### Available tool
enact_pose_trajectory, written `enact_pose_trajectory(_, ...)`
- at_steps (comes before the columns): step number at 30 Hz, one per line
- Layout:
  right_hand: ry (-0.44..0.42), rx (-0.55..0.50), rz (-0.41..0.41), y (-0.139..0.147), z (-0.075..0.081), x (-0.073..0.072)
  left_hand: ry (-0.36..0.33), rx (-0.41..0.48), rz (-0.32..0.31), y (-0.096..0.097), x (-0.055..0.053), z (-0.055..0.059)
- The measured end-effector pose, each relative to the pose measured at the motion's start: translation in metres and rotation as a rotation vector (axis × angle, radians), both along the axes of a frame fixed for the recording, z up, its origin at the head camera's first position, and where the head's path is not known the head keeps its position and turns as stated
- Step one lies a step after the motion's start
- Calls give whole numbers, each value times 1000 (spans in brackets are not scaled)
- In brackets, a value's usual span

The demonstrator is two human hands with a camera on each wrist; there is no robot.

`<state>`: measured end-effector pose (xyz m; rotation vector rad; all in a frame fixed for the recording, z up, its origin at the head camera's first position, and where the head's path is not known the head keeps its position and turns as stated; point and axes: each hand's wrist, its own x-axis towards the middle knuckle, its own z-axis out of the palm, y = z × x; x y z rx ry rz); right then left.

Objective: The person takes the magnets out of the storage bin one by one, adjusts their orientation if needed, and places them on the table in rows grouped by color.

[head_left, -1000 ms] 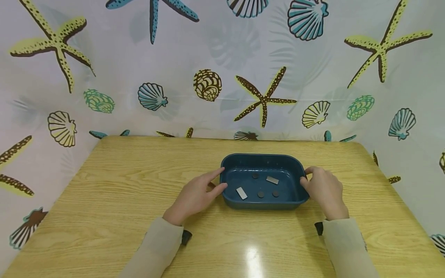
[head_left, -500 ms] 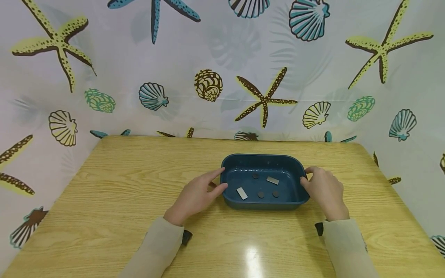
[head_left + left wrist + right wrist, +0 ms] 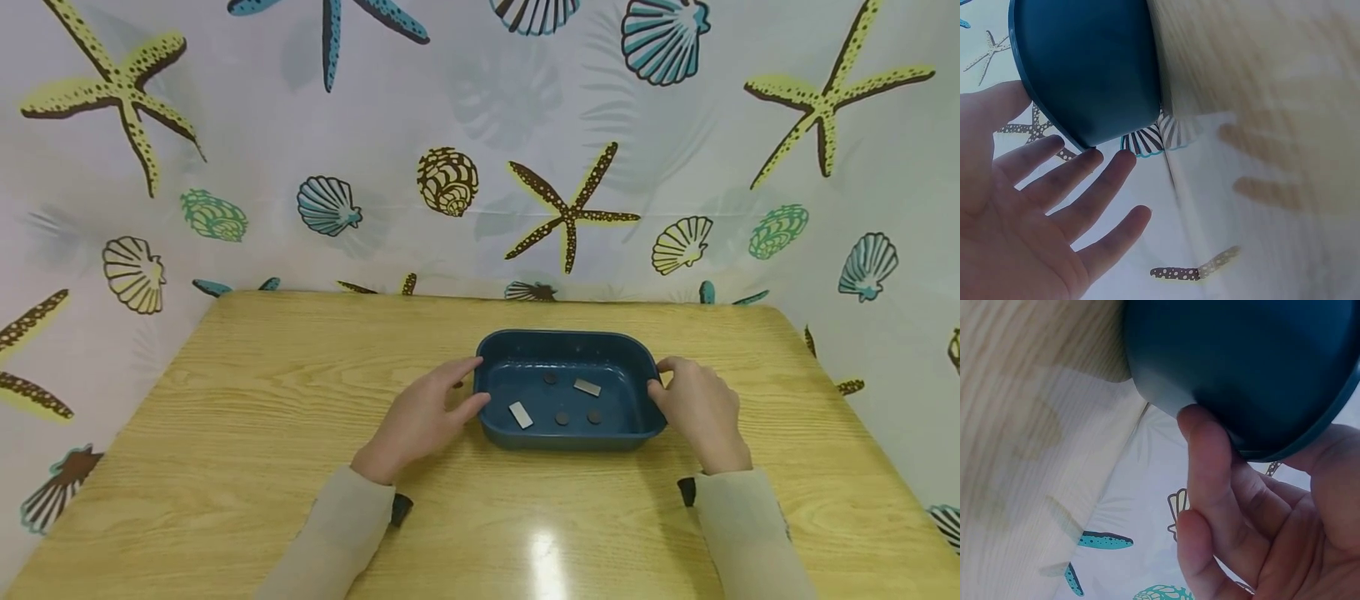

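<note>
A deep blue rectangular dish [image 3: 573,443] with rounded corners stands on the wooden table. Inside it lie two small silvery rectangular pieces [image 3: 521,414] and several dark round discs [image 3: 562,418]. At its left end is my left hand [image 3: 420,421], thumb and index fingertip at the rim. The left wrist view shows that hand's fingers [image 3: 1094,197] spread and fairly straight, some tips close to the dish wall. My right hand [image 3: 701,412] grips the right end, thumb over the rim. In the right wrist view its curled fingers [image 3: 1210,459] press the outer wall from below the rim.
The light wooden table [image 3: 247,433] extends around the dish on all sides. Behind it and at both sides hangs a white cloth [image 3: 390,108] printed with starfish and shells. A dark wrist strap piece [image 3: 401,509] shows by the left sleeve.
The dish and the right hand keep their places. A left finger seen between thumb and index has shifted slightly away and shows less now.
</note>
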<state>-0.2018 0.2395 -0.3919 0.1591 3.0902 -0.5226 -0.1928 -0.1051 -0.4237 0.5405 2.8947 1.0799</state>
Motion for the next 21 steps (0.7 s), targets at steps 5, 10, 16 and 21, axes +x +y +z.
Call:
enact_pose_trajectory(5, -5, 1, -4, 0, 2, -1, 34, -6, -5, -1, -2, 1)
enact_pose_trajectory(10, -10, -4, -3, 0, 2, -1, 49, -13, -3, -2, -3, 6)
enact_pose_trajectory(16, -5, -6, 3, 1, 1, -1, 54, -18, -5, 0, -6, 7)
enact_pose_trajectory(21, -10, 0, -4, 2, 0, -2, 85, -28, -11, 2, -8, 10)
